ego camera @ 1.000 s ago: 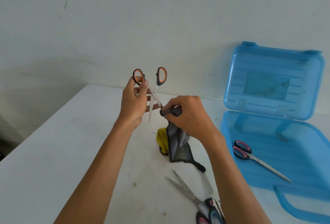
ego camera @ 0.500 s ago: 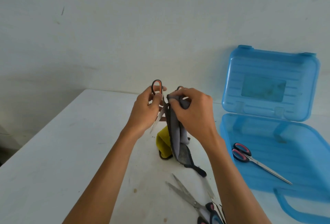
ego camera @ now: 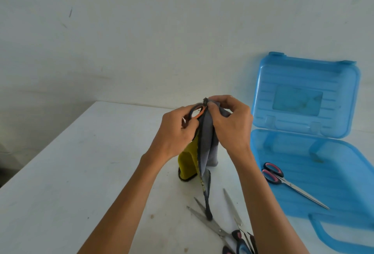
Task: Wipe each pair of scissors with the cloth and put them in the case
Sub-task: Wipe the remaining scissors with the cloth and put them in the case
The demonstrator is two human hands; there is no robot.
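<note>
Scissors with orange-lined black handles [ego camera: 196,112] are held up off the counter [ego camera: 81,162] at the centre of the frame. The left hand [ego camera: 175,132] grips them, fingers curled round the handle end. Only one handle loop shows; the blades are hidden behind the hand and the cloth. The cloth [ego camera: 206,148], grey on one face and yellow on the other with a dark edge, is pinched by the right hand [ego camera: 230,124] against the top of the scissors, just right of the loop. It hangs down from there, its lower folds reaching the counter and a narrow tail trailing toward the lower centre.

The step in hand looks like the wiping of this pair, with the cloth working at the handle end.

The next move, as I judge it, is to finish the wipe, bring the blades together and carry the pair rightward to the case. That calls for the cloth to come free of the scissors first, and for a clear path past the hanging folds.

The blue translucent case [ego camera: 334,162] lies open at the right, its lid standing up behind the base. Pink-handled scissors [ego camera: 273,175] lie in the base with their blades shut. More scissors [ego camera: 214,226] lie on the counter at the lower centre, apparently two pairs, with the cloth's tail ending over their blades.
</note>
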